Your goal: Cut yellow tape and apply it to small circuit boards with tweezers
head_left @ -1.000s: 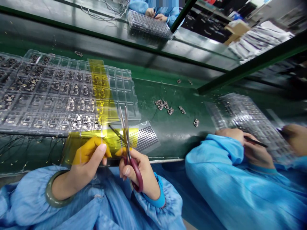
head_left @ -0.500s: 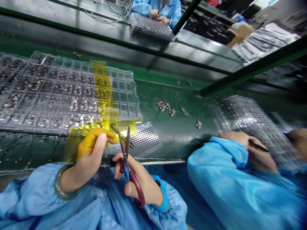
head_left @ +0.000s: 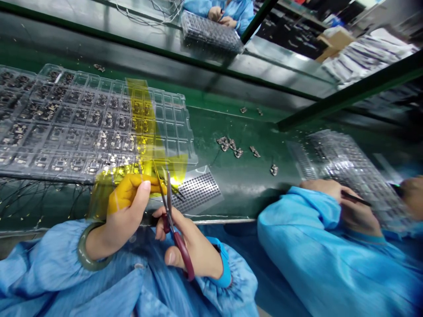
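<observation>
My left hand pinches a sheet of clear yellow film by its edge; the film lies over the backs of my fingers. My right hand holds scissors with dark red handles, thumb and fingers in the loops. Their narrow blades point away from me, slightly apart, beside my left fingertips and over the film's right end. Beyond both hands lies a clear plastic tray whose pockets hold many small circuit boards. A strip of yellow film runs across the tray.
A clear sheet with dark squares lies right of the scissors. Loose small parts are scattered on the green bench. At right, a co-worker's sleeve and hands are near another tray. Another person works across the bench behind a tray.
The scissors have moved left, closer to my left fingertips, and their blades have drawn nearer each other. My left hand keeps its pinch on the yellow film. The view has shifted slightly.
</observation>
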`<state>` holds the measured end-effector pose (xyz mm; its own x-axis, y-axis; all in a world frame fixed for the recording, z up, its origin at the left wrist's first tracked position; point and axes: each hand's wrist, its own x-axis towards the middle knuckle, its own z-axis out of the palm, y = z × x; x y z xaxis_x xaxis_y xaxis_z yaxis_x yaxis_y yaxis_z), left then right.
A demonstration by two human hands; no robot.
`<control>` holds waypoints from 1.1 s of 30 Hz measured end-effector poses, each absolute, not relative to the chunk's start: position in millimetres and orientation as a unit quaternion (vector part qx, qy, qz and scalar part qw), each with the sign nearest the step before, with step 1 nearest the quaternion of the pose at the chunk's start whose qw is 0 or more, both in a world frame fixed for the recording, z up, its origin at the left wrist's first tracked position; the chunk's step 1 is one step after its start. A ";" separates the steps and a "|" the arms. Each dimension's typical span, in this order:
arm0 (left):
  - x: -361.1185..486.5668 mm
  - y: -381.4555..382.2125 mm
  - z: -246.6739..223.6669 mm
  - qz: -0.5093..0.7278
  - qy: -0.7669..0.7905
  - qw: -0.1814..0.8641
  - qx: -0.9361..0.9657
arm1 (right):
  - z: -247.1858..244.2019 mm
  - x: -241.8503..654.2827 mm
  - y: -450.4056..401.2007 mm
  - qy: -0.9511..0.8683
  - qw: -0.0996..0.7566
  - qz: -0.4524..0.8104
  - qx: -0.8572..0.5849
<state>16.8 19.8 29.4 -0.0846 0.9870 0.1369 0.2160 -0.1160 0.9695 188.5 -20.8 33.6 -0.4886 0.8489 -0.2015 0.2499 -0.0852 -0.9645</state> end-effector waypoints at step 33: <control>16.0 20.1 33.5 0.492 0.544 0.398 0.551 | 39.4 178.9 -20.1 -0.552 0.291 0.639 -0.449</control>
